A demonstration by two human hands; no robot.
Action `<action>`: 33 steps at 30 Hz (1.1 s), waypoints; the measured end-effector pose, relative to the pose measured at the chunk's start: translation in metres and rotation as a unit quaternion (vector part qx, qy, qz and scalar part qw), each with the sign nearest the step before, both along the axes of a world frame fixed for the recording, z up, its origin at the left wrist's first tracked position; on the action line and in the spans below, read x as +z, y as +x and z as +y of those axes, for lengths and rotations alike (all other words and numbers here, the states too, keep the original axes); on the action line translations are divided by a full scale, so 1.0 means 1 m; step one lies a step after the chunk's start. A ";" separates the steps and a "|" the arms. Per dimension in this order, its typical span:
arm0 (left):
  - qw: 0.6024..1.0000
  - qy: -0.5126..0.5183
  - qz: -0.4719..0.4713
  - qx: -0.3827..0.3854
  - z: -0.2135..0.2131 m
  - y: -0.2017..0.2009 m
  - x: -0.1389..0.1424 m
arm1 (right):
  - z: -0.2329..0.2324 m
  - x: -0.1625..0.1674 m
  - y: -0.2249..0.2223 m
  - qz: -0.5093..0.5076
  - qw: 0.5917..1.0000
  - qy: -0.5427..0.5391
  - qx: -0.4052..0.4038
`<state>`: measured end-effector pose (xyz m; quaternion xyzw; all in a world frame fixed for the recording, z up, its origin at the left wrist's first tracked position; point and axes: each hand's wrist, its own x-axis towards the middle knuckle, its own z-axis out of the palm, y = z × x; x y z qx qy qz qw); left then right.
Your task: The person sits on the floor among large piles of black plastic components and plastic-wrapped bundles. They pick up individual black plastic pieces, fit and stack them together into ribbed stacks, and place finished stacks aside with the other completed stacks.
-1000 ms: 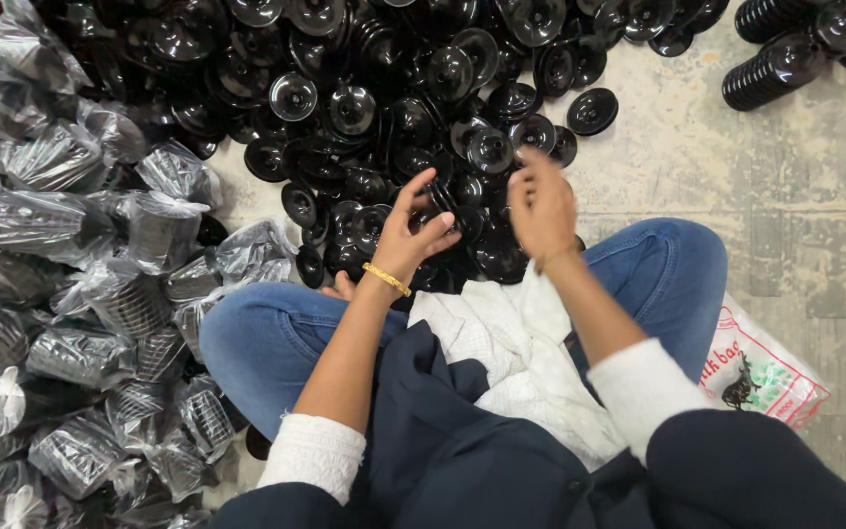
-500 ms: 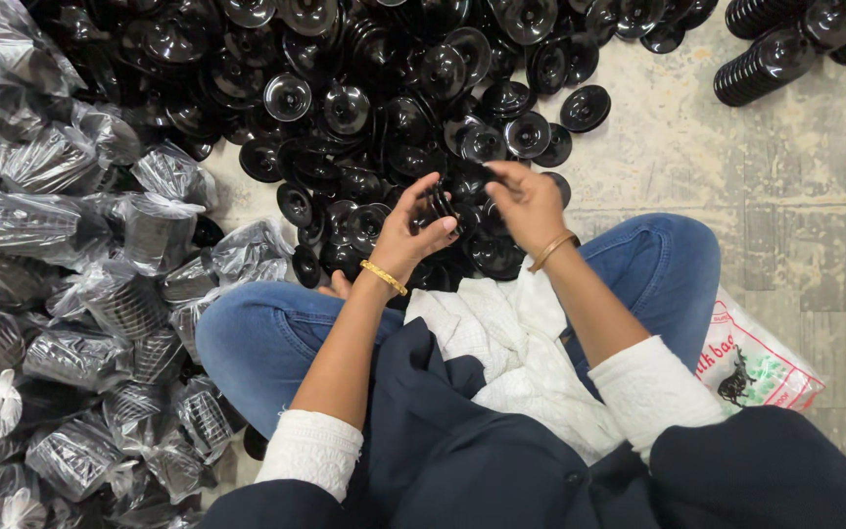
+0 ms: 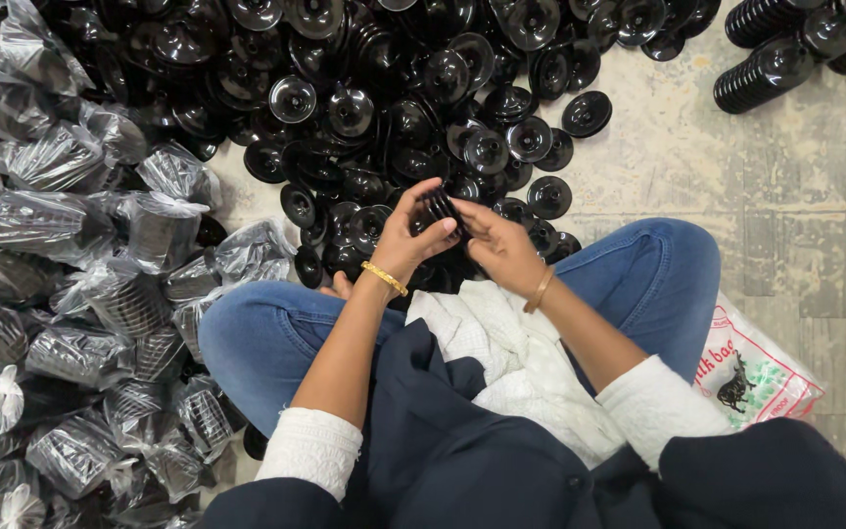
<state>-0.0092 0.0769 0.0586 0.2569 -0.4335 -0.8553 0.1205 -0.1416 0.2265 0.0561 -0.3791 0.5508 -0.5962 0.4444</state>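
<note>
Above the lap, left hand and right hand together gripping 1 short stack of black discs. Beyond, lying loose on the concrete floor: heap of black discs; beside the left knee, bagged stacks.

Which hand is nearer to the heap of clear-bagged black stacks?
Left. The left hand grips the small stack of black discs closer to the bagged stacks on that side; the right hand sits beyond it, farther away.
</note>
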 end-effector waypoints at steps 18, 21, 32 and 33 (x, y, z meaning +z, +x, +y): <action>1.000 0.013 -0.003 0.015 -0.002 0.004 0.013 | -0.044 -0.029 -0.100 0.467 0.873 0.068 -0.124; 1.000 0.007 -0.013 0.014 -0.002 0.004 0.013 | -0.061 -0.046 -0.107 0.518 0.850 0.070 -0.071; 0.997 -0.001 0.003 0.078 -0.005 -0.001 0.005 | -0.028 -0.017 -0.076 0.480 0.868 0.118 -0.056; 0.996 -0.002 0.010 0.084 -0.006 -0.001 0.005 | -0.025 -0.013 -0.073 0.461 0.878 0.114 -0.064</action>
